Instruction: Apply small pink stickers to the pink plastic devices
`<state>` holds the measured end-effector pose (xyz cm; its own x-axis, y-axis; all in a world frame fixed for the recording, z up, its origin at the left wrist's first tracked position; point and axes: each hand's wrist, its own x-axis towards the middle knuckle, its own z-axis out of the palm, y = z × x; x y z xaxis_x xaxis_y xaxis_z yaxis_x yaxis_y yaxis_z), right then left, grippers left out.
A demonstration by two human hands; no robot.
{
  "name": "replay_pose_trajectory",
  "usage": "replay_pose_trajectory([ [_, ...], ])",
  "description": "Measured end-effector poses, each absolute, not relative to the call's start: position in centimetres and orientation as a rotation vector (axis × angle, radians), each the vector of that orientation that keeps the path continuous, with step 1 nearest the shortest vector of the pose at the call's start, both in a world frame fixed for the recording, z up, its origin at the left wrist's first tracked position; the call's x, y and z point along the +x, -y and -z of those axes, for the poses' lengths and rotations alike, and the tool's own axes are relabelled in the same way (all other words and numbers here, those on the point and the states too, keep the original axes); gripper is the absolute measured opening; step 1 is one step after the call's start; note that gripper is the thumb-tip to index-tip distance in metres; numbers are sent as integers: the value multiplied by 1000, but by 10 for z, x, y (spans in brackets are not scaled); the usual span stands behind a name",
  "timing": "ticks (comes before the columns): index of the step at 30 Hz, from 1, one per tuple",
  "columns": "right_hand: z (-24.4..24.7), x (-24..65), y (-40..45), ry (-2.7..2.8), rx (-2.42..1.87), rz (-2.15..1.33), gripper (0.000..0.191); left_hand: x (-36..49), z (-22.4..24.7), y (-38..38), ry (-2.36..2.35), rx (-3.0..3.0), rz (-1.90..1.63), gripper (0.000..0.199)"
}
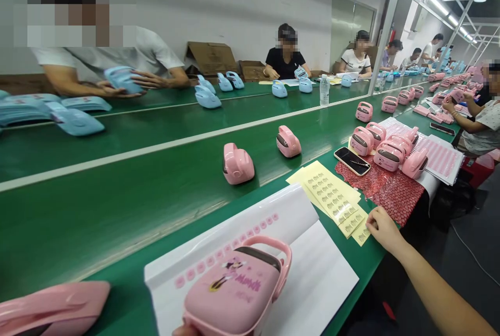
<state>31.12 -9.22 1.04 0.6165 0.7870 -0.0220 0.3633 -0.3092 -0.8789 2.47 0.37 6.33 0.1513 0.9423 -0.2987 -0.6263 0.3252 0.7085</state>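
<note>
A pink handled case (230, 294) with a cartoon mouse and lettering on its face is tilted up at the bottom of the head view. My left hand (186, 330) grips its lower left corner; just a fingertip shows, and the rest is hidden behind the case. Under the case lie white sheets (312, 268), one with a row of pink round stickers (226, 250). To the right, my right hand (385, 227) has its fingers pinched at the edge of a yellow sticker sheet (363, 233). More yellow sticker sheets (328, 190) overlap beside it.
Pink cases (238, 165) stand on the green conveyor belt (156, 190), another (54, 307) at lower left. Right of the stickers are a phone (352, 161), red patterned wrap (385, 190) and several pink cases (386, 154). Across the belt, people handle blue cases (124, 79) near a bottle (324, 90).
</note>
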Motion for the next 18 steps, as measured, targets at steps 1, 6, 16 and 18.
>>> replay_pose_trajectory([
  [1,-11,311,94,919,-1872,-598,13,24,-61,-4,-815,470,-1192,79],
  [6,-18,316,105,888,-1687,-764,31,16,-44,-12,-867,402,-1152,84],
  [16,-90,254,71,882,-1163,-1242,26,42,-77,7,-1032,466,-1202,55],
  [18,-104,228,58,972,-1108,-1393,27,49,-82,14,-1053,536,-1249,57],
])
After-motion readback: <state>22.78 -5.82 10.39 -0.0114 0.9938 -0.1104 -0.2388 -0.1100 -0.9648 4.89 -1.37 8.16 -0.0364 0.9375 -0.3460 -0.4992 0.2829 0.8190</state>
